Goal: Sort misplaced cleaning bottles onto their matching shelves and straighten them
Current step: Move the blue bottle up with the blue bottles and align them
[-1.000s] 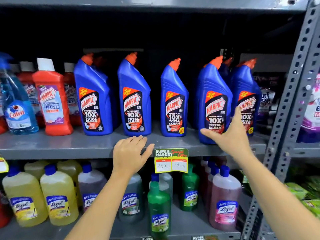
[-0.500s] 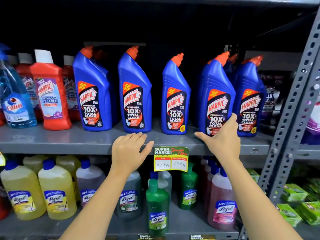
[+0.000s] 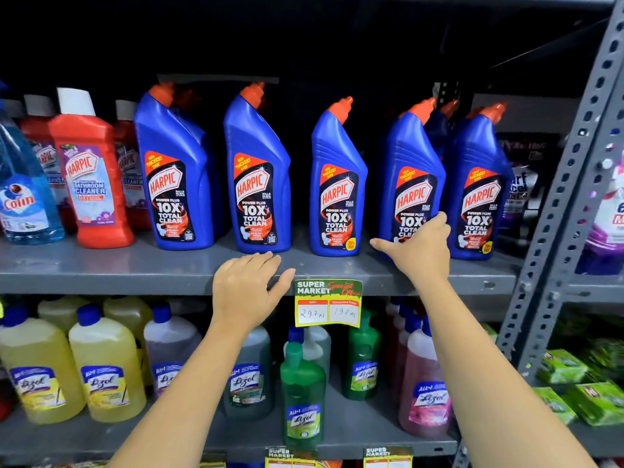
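On the grey upper shelf (image 3: 101, 268) I see, from the left, a pale blue spray bottle (image 3: 23, 197), a red bathroom cleaner bottle (image 3: 91, 177) with more red ones behind it, then a row of blue toilet cleaner bottles with orange caps, all upright. My left hand (image 3: 248, 285) lies flat and released on the shelf's front edge, fingers spread, just below the second blue bottle (image 3: 258, 184) and beside the yellow price tag (image 3: 329, 304). My right hand (image 3: 422, 246) presses open against the lower front of the fourth blue bottle (image 3: 413, 184), thumb stretched left, not clenched around it. A fifth blue bottle (image 3: 477, 190) stands just beside it. Below, yellow, grey, green and pink floor cleaner bottles fill the lower shelf (image 3: 364, 430).
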Demonstrator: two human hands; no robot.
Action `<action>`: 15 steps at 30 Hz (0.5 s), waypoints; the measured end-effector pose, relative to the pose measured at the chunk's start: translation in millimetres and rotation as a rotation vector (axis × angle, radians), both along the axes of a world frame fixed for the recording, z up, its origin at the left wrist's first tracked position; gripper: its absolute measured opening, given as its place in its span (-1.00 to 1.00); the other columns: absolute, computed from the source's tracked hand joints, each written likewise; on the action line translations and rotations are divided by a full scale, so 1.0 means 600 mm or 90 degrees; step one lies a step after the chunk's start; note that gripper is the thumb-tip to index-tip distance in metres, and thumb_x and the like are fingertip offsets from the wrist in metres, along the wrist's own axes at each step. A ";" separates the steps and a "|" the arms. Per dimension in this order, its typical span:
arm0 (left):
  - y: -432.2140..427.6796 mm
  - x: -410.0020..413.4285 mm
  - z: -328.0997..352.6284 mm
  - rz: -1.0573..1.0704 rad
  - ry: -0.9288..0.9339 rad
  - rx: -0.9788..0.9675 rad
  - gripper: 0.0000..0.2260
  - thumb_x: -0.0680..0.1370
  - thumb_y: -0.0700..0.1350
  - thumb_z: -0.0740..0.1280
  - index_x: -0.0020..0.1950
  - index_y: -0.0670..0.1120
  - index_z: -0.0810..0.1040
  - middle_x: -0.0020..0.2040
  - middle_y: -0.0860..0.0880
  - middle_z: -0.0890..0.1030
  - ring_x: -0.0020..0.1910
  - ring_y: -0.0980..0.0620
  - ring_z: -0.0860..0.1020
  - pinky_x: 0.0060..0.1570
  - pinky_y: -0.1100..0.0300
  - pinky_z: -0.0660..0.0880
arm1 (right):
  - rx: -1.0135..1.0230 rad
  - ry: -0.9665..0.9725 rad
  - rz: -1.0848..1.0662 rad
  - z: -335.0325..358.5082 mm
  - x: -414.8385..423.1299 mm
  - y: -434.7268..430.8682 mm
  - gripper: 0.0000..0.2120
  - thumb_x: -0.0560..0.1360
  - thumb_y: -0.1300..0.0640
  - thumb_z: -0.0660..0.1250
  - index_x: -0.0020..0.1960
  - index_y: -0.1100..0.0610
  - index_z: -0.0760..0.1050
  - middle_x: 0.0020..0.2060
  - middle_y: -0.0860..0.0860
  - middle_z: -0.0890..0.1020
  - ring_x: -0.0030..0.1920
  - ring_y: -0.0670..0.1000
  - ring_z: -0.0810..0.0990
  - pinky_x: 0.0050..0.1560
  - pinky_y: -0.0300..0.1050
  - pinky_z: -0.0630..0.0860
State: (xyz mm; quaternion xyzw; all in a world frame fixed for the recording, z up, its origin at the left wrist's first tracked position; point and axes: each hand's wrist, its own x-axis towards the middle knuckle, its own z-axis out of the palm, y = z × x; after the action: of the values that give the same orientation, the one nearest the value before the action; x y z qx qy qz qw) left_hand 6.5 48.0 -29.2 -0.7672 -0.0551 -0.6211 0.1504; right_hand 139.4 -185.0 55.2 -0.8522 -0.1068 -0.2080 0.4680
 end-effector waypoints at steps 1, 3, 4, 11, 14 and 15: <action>0.000 0.000 0.000 0.000 0.000 -0.002 -0.60 0.59 0.14 0.22 -0.06 -0.12 0.71 -0.10 -0.05 0.71 -0.12 -0.03 0.67 -0.16 0.08 0.52 | -0.004 0.002 -0.002 -0.001 -0.001 0.002 0.14 0.22 -0.12 0.61 0.51 0.28 0.01 0.38 0.23 0.33 0.30 0.28 0.45 0.18 0.15 0.46; 0.001 0.001 -0.001 -0.003 -0.001 -0.005 -0.58 0.61 0.14 0.20 -0.06 -0.12 0.71 -0.10 -0.05 0.71 -0.11 -0.03 0.67 -0.16 0.09 0.52 | -0.008 0.015 0.007 0.000 0.004 0.002 0.11 0.23 -0.09 0.62 0.50 0.26 0.03 0.38 0.22 0.34 0.30 0.30 0.46 0.16 0.17 0.47; 0.001 0.001 -0.001 -0.004 -0.002 -0.006 -0.57 0.62 0.15 0.18 -0.05 -0.12 0.71 -0.09 -0.05 0.71 -0.11 -0.03 0.67 -0.16 0.08 0.52 | -0.008 0.023 0.018 0.001 0.009 0.001 0.08 0.23 -0.08 0.62 0.48 0.26 0.06 0.37 0.21 0.35 0.29 0.30 0.46 0.17 0.17 0.46; 0.001 0.001 -0.002 0.004 -0.003 0.004 -0.55 0.63 0.15 0.16 -0.06 -0.12 0.71 -0.10 -0.05 0.71 -0.11 -0.03 0.67 -0.16 0.09 0.52 | 0.017 0.057 0.087 0.007 0.034 -0.011 0.01 0.13 -0.05 0.68 0.37 0.20 0.20 0.33 0.13 0.41 0.30 0.19 0.46 0.27 0.18 0.46; 0.001 0.001 -0.001 -0.001 0.001 -0.001 -0.56 0.63 0.15 0.17 -0.06 -0.12 0.71 -0.09 -0.05 0.71 -0.11 -0.02 0.67 -0.16 0.08 0.53 | 0.020 0.048 0.079 0.002 0.033 -0.009 0.03 0.12 -0.09 0.67 0.38 0.19 0.19 0.33 0.13 0.42 0.29 0.21 0.48 0.25 0.21 0.48; 0.002 0.001 -0.002 0.000 0.003 0.000 -0.56 0.63 0.15 0.17 -0.06 -0.12 0.71 -0.09 -0.05 0.71 -0.11 -0.02 0.67 -0.17 0.08 0.53 | 0.020 0.042 0.074 0.001 0.032 -0.008 0.03 0.12 -0.10 0.67 0.38 0.19 0.19 0.32 0.13 0.42 0.28 0.21 0.48 0.24 0.22 0.48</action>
State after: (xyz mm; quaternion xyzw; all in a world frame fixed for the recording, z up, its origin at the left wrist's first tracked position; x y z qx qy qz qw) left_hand 7.0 48.9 -30.1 -0.7685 -0.0548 -0.6195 0.1504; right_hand 158.8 -189.9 55.6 -0.8434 -0.1369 -0.1539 0.4962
